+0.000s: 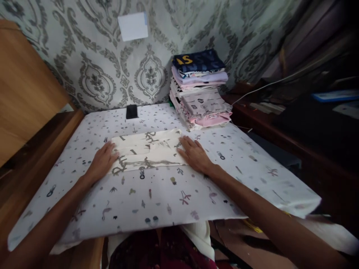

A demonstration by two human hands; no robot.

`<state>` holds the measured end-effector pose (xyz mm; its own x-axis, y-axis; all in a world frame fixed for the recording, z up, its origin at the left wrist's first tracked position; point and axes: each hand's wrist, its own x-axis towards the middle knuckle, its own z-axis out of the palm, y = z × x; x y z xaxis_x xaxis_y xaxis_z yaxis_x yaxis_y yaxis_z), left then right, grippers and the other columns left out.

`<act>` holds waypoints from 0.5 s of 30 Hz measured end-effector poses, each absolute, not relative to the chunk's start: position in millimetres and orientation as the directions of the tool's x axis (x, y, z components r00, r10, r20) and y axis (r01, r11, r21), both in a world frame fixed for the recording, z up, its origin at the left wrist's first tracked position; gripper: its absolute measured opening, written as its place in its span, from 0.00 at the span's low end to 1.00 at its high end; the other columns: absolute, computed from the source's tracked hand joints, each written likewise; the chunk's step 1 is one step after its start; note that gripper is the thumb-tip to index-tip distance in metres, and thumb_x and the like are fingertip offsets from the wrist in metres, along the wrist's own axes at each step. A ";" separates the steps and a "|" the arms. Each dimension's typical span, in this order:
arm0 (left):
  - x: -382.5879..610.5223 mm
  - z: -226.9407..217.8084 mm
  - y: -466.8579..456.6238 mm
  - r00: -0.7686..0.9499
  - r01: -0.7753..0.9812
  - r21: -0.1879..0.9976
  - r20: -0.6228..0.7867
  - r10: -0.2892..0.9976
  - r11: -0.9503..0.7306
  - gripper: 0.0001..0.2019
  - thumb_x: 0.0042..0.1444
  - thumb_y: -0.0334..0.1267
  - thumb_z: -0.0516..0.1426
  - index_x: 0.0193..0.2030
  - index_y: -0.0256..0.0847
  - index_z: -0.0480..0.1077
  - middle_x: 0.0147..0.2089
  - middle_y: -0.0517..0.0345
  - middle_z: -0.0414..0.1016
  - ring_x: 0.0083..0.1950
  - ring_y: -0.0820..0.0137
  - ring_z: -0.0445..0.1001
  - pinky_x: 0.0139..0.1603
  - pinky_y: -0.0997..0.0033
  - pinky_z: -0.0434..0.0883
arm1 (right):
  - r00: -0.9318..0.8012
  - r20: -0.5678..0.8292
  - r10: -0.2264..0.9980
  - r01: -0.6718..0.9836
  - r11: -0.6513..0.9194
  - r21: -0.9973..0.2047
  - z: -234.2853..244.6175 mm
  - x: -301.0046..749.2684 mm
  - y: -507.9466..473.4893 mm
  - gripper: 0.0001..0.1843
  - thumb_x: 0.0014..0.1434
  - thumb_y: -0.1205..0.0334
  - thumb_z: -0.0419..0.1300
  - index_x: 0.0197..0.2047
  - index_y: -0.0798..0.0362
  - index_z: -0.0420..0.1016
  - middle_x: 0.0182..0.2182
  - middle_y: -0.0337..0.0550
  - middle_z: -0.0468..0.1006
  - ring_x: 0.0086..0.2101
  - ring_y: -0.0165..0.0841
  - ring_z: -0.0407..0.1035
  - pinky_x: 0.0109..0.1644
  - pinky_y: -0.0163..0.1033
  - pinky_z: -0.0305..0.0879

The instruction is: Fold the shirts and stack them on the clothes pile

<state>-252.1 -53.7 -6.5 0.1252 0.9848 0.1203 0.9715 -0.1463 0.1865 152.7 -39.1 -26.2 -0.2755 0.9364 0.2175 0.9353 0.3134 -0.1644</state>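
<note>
A cream cloth garment with dark lettering (140, 151) lies folded into a long flat strip on the patterned white sheet (157, 194) that covers the table. At its left end rests my left hand (104, 157), fingers stretched and touching the edge of the cloth. My right hand (195, 154) lies flat at the opposite end, its fingertips on the cloth's edge. Neither hand grips anything. What kind of garment it is, I cannot make out from the folds.
Folded clothes stand in a tall stack (200, 89) at the back right. A black phone (131, 111) lies near the wall. A wooden cabinet (28, 89) borders the left side; a thin white cable (269, 84) runs over dark furniture at right. A white card (133, 26) hangs on the patterned wall.
</note>
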 end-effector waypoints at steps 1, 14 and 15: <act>-258.8 -3.2 -46.7 0.080 0.971 0.216 0.131 0.988 -0.107 0.34 0.66 0.54 0.41 0.68 0.29 0.60 0.72 0.35 0.59 0.73 0.53 0.57 0.71 0.53 0.57 | -0.271 0.250 0.929 0.934 0.317 -0.165 -21.2 145.6 -42.3 0.31 0.72 0.50 0.44 0.69 0.60 0.61 0.69 0.60 0.60 0.69 0.47 0.52 0.70 0.59 0.49; -263.0 18.0 53.7 -0.282 0.891 0.354 -0.059 0.958 0.284 0.15 0.44 0.46 0.64 0.36 0.40 0.72 0.36 0.50 0.79 0.44 0.55 0.77 0.36 0.67 0.67 | -0.795 0.207 0.570 0.555 0.822 -0.131 22.7 -90.0 -86.2 0.12 0.67 0.66 0.54 0.48 0.61 0.75 0.44 0.58 0.77 0.47 0.46 0.71 0.43 0.48 0.72; -262.7 18.1 54.3 -0.284 0.882 0.373 -0.067 0.956 0.288 0.13 0.43 0.45 0.64 0.33 0.41 0.72 0.32 0.52 0.78 0.42 0.56 0.77 0.34 0.68 0.66 | -0.791 0.205 0.576 0.562 0.817 -0.126 20.4 -96.4 -83.5 0.12 0.66 0.69 0.53 0.48 0.61 0.75 0.43 0.58 0.78 0.46 0.46 0.72 0.42 0.48 0.72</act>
